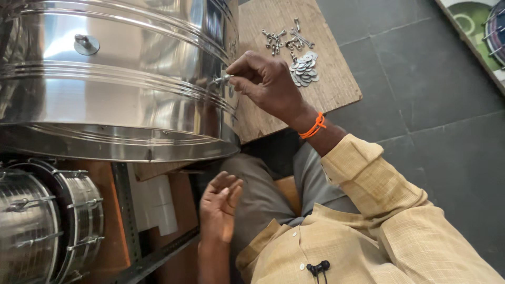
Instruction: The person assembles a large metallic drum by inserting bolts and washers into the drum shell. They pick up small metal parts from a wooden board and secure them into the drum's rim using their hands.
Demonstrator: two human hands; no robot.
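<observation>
A large, shiny steel drum shell [115, 79] with ribbed bands lies on its side across the upper left of the view, its curved wall facing up and its open rim turned toward the person. The right hand [265, 84] reaches in from the right, an orange thread band [314, 126] round its wrist, and its thumb and forefinger are pinched on a small silver bolt [221, 80] that sticks out of the drum shell's wall close to the rim; the hand itself lies just beside the steel, with only the bolt between fingertips and metal. The left hand [220, 205] is lower down, below the drum shell's rim and well apart from the bolt, palm turned up, fingers loosely curled and holding nothing. Another bolt with a round washer [86, 44] sits further round the shell, to the upper left. Behind the right hand, a square wooden board [336, 84] rests on the grey tiled floor [436, 105] and bears a heap of flat silver washers [305, 68] and, just beyond it, a scatter of small silver bolts and nuts [286, 39]. At lower left, a smaller steel drum with tension rods [47, 226] stands beside a metal frame.
</observation>
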